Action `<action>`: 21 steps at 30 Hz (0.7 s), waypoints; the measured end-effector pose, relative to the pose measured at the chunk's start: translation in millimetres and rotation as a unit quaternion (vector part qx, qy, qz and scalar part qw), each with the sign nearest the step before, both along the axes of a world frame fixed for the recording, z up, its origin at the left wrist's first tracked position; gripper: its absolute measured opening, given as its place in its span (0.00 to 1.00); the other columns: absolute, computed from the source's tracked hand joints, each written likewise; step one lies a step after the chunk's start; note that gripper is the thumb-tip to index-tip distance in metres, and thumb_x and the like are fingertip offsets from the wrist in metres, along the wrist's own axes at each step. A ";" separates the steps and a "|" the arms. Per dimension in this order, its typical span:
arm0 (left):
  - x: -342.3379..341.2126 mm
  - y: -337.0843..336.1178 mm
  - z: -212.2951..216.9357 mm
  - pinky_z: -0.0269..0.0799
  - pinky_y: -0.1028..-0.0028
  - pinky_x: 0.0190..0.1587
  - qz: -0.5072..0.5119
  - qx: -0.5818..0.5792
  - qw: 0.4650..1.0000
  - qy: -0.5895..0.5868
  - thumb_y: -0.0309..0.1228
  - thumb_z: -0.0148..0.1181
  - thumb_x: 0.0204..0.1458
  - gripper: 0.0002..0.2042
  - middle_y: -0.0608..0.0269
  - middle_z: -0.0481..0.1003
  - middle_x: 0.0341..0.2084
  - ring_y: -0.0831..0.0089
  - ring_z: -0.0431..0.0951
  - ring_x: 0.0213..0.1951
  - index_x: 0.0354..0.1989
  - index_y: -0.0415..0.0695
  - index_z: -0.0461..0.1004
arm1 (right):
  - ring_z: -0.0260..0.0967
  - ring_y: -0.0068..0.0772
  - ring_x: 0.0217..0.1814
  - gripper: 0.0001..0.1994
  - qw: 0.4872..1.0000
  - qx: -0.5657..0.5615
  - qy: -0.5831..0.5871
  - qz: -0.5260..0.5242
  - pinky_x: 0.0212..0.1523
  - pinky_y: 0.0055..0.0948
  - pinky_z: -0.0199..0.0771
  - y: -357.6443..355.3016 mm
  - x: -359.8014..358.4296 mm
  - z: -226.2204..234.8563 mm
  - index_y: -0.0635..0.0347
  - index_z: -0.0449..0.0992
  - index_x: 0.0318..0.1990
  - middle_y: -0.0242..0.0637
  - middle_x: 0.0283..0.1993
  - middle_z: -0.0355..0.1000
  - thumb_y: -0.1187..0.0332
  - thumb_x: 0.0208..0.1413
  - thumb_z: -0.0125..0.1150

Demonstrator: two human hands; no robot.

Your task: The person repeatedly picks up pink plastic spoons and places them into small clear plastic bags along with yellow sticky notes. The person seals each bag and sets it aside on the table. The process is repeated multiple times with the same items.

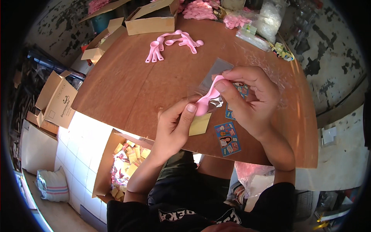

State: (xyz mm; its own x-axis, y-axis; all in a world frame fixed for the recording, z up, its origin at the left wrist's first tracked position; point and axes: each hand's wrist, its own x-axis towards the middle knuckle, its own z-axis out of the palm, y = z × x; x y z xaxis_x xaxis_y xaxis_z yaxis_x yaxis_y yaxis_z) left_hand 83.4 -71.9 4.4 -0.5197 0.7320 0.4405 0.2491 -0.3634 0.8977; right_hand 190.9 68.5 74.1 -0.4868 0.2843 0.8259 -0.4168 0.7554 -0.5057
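Over the near part of the table I hold a pink plastic spoon (pixel 202 108) between both hands. The thumb and fingers of my left hand (pixel 172 125) pinch it by the bowl. At its upper end, my right hand (pixel 258 101) grips it between thumb and forefinger. A clear plastic bag (pixel 219 69) shows just behind the spoon; I cannot tell whether either hand touches it. Beneath my hands lies a yellow card (pixel 199 125). Nearby is a blue printed card (pixel 227 139), and more blue cards (pixel 242 89) are partly hidden behind my right hand.
Farther back on the brown table (pixel 123 81) lie several pink spoons (pixel 154 52). Cardboard boxes (pixel 151 24), heaps of pink pieces (pixel 199 10) and plastic bags (pixel 270 19) line the far edge. Below the near edge, a carton (pixel 104 166) holds many yellow packets (pixel 133 157).
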 end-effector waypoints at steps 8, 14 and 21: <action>-1.2 -9.8 12.9 0.74 0.75 0.34 0.025 0.019 0.999 0.042 0.26 0.48 0.65 0.12 0.56 0.80 0.29 0.76 0.80 0.31 0.50 0.35 0.75 | 0.74 0.38 0.41 0.07 0.977 0.183 -0.111 -0.023 0.40 0.32 0.74 -5.4 1.3 8.2 0.59 0.81 0.32 0.36 0.42 0.76 0.75 0.44 0.71; -1.0 -19.7 20.4 0.73 0.73 0.29 0.047 -0.034 0.974 0.218 0.22 0.53 0.60 0.14 0.53 0.76 0.20 0.68 0.81 0.24 0.54 0.37 0.72 | 0.72 0.36 0.37 0.08 0.963 0.230 -0.119 -0.082 0.37 0.32 0.73 -13.2 8.7 6.1 0.62 0.80 0.31 0.36 0.39 0.75 0.75 0.41 0.72; 4.3 -28.2 22.9 0.75 0.65 0.29 0.049 -0.110 0.942 0.315 0.21 0.54 0.58 0.15 0.51 0.77 0.22 0.52 0.82 0.26 0.54 0.36 0.72 | 0.71 0.38 0.33 0.09 0.939 0.289 -0.130 -0.132 0.33 0.33 0.72 -26.6 17.2 10.5 0.65 0.79 0.32 0.38 0.34 0.72 0.80 0.41 0.70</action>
